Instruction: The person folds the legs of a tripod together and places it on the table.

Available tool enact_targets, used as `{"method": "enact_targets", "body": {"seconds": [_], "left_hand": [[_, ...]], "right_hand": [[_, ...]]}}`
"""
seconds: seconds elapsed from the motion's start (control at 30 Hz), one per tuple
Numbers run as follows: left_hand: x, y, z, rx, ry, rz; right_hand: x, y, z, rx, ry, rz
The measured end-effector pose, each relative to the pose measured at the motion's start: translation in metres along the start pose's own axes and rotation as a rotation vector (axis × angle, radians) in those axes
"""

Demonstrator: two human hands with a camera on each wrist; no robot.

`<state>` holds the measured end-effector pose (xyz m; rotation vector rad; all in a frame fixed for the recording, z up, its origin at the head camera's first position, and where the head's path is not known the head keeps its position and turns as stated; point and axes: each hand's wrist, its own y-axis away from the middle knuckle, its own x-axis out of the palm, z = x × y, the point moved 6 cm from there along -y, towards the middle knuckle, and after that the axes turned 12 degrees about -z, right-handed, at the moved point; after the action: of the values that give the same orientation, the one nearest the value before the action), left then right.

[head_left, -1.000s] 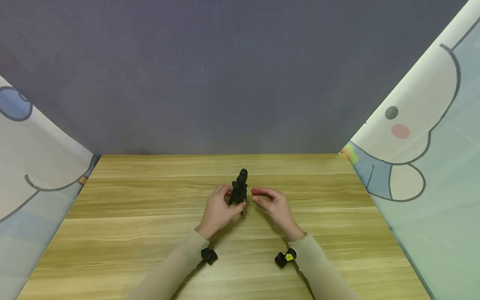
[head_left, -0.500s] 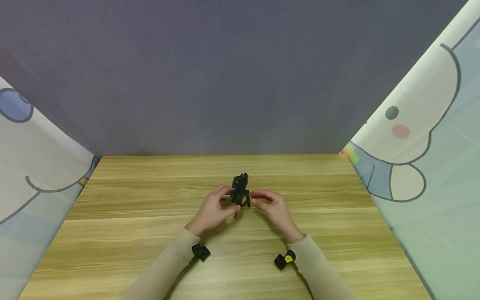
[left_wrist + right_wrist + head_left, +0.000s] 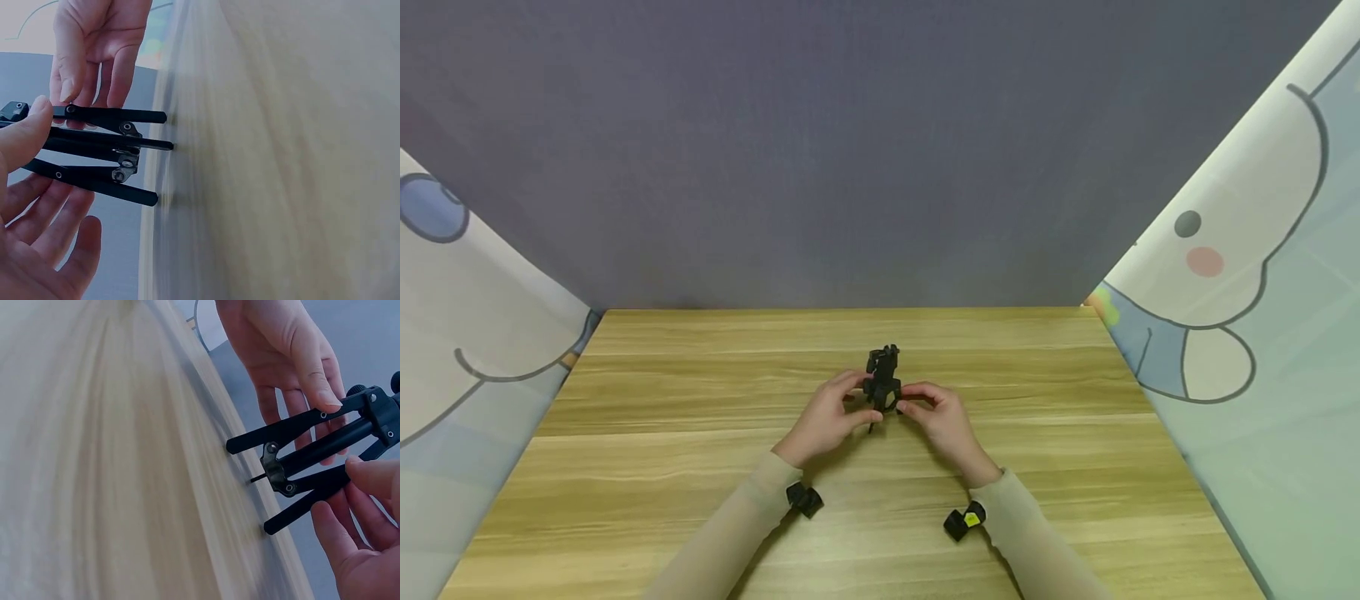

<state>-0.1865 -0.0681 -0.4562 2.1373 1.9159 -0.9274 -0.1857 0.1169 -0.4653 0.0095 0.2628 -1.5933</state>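
A small black mini tripod (image 3: 885, 371) stands upright near the middle of the table, its legs spread and pointing down. My left hand (image 3: 829, 421) pinches one leg from the left, thumb in front and fingers behind. From the right, my right hand (image 3: 946, 423) pinches another leg between thumb and fingers. In the left wrist view the tripod legs (image 3: 119, 190) splay around a center column, joined by metal hinge braces (image 3: 128, 164). Knobs (image 3: 356, 390) on the tripod's upper part show in the right wrist view.
The wood-grain table (image 3: 625, 467) reaches a dark grey panel (image 3: 850, 167) at its back. Cartoon-printed cloths (image 3: 1210, 350) hang at both sides. A small black camera is strapped to each sleeve (image 3: 767, 492).
The tripod has turned in my left hand and its legs show more spread. My left hand shifted slightly left. My right hand, at first apart from it, has closed on a leg.
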Motion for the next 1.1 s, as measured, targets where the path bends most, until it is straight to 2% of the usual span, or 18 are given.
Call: {"method": "enact_targets", "body": {"seconds": [0.17, 0.47, 0.63, 0.87, 1.1], "left_hand": [[0.002, -0.001, 0.002, -0.011, 0.028, -0.005], [0.001, -0.002, 0.002, -0.012, 0.033, -0.001], [-0.004, -0.005, 0.0, -0.026, 0.116, -0.002], [-0.022, -0.015, -0.021, -0.002, 0.231, -0.073], [-0.031, -0.025, -0.046, 0.056, 0.271, -0.099]], "right_hand": [[0.002, -0.002, -0.009, 0.017, 0.006, -0.01], [0.002, -0.002, -0.009, 0.023, 0.008, -0.017], [0.002, -0.002, -0.012, 0.038, 0.004, -0.006], [0.006, -0.001, -0.017, 0.044, 0.006, 0.03], [0.009, -0.001, -0.025, 0.092, 0.067, 0.041]]}}
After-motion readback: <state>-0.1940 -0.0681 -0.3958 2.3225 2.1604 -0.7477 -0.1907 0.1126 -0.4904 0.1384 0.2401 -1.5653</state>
